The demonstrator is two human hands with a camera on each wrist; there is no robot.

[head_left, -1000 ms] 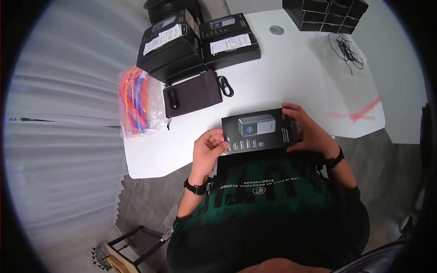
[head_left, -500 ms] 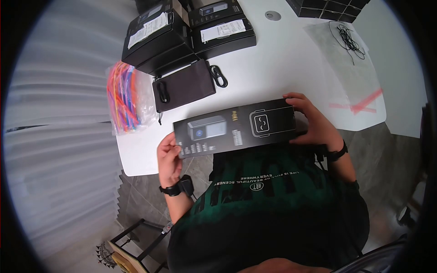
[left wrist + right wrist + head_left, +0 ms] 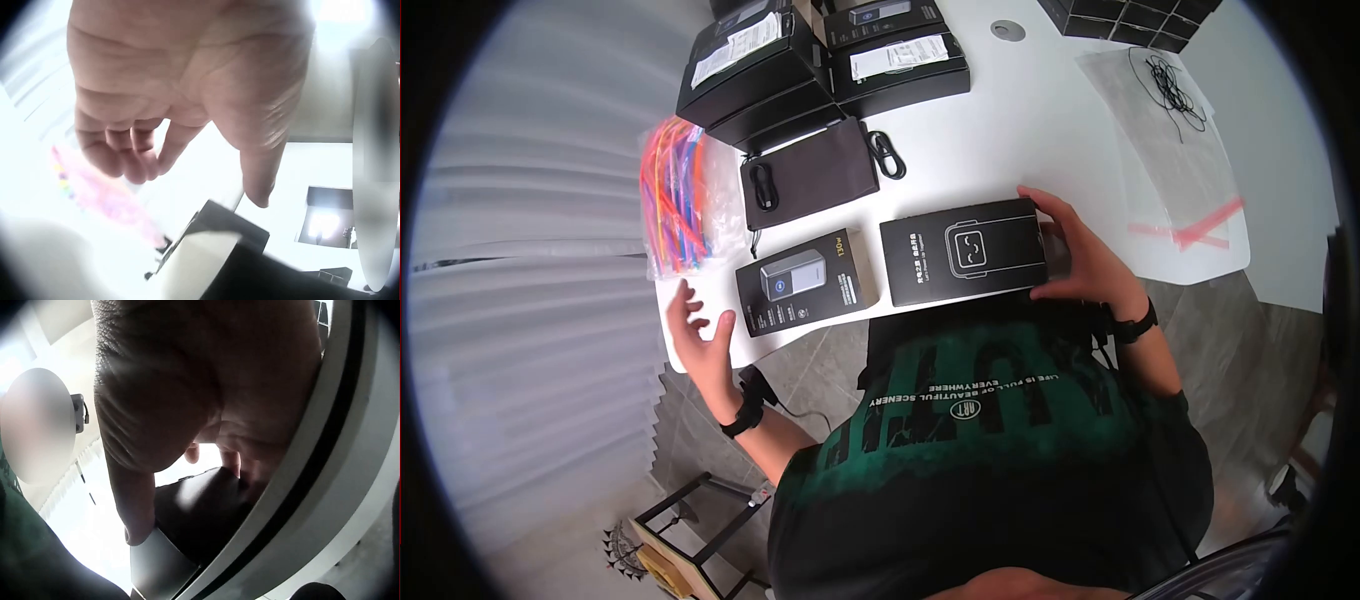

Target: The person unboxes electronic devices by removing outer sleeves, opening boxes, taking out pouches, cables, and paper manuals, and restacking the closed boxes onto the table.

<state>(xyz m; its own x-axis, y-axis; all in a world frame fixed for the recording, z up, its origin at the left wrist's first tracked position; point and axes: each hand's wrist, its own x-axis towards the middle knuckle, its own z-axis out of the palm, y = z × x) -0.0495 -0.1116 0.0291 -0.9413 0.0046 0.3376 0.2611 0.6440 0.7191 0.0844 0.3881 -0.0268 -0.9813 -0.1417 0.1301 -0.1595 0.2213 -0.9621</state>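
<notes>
1. Fingers of the left hand (image 3: 700, 340) are loosely bent and parted, with the thumb well out to the side; they hold nothing. The hand hovers just beside the left end of the printed carton (image 3: 785, 280), apart from it.

2. Thumb and fingers of the right hand (image 3: 1090, 255) pinch the right end of the outlined box (image 3: 930, 262), thumb on its near side, fingertips on its far side, the palm set back from the end.

3. The printed carton is at the left near edge of the white table (image 3: 960, 130). The outlined box is to its right, a narrow gap between them; whether it bears on the table or is held slightly up, I cannot tell.

4. Farther off lies the dark pouch (image 3: 820, 180), one coiled cable (image 3: 763, 187) on it and another cable (image 3: 887, 155) to its right.

5. Judging by the matching packaging, the step in hand looks like parting an inner box from its outer sleeve, apparently just done.

6. Next probably calls for the left hand to cross over and steady the outlined box, while the right finds how it opens.
</notes>
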